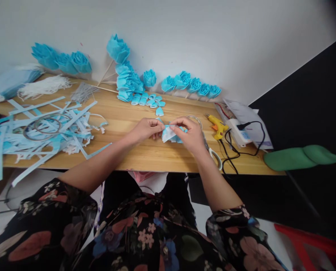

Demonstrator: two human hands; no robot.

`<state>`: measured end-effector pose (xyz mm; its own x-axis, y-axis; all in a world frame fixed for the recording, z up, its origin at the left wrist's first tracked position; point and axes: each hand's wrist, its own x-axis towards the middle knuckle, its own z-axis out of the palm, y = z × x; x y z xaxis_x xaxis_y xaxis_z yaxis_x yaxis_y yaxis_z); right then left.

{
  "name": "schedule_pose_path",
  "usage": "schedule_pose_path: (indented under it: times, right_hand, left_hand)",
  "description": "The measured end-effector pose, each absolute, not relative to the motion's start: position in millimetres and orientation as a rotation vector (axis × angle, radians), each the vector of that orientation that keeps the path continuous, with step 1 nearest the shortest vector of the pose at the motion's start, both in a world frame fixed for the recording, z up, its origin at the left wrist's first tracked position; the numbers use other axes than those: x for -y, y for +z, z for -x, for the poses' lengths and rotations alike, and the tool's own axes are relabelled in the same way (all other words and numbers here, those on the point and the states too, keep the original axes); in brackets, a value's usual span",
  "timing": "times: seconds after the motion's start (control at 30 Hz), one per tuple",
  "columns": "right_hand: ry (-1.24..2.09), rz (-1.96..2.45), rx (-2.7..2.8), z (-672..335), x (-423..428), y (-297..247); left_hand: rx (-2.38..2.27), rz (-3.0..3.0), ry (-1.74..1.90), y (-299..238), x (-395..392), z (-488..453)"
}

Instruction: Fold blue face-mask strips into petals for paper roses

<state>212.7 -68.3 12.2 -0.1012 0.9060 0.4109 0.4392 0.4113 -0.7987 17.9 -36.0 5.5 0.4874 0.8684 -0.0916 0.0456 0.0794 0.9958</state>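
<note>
My left hand (147,129) and my right hand (190,134) meet over the middle of the wooden table. Between them, both sets of fingertips pinch a small blue-and-white fabric petal (168,134), its white face turned toward me. More blue petals (177,139) lie below my right hand and are partly covered by it. Farther back, several curled petals (148,100) rest in short rows on the wood. Scissors (216,159) lie beside my right wrist, which hides part of them.
Blue fabric flowers (194,85) on sticks line the wall. Cut fabric strips (57,128) with wire rings pile up at left, near stacked blue masks (15,81). A yellow glue gun (220,128), a power strip (240,134) with black cords and a green bottle (294,157) occupy the right.
</note>
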Motion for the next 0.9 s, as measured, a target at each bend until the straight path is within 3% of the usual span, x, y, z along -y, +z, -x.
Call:
schedule_pose_path:
  times: [0.13,0.37,0.67,0.9]
  right_hand:
    - [0.437,1.149,1.876,-214.0,76.1,14.3]
    - [0.574,1.207,1.84,-217.9,77.3,5.1]
    - [0.492,1.198,1.916,-213.8,77.0,7.9]
    - [0.967,1.128,1.638,-215.3,80.1,14.5]
  left_hand:
    - [-0.888,-1.318,0.773,8.4,37.1,-18.3]
    - [-0.853,-1.287,0.791,4.3,35.5,-18.8]
    - [-0.803,-1.329,0.811,0.7,34.7,-17.4]
    - [-0.886,-1.282,0.893,2.3,33.9,-17.0]
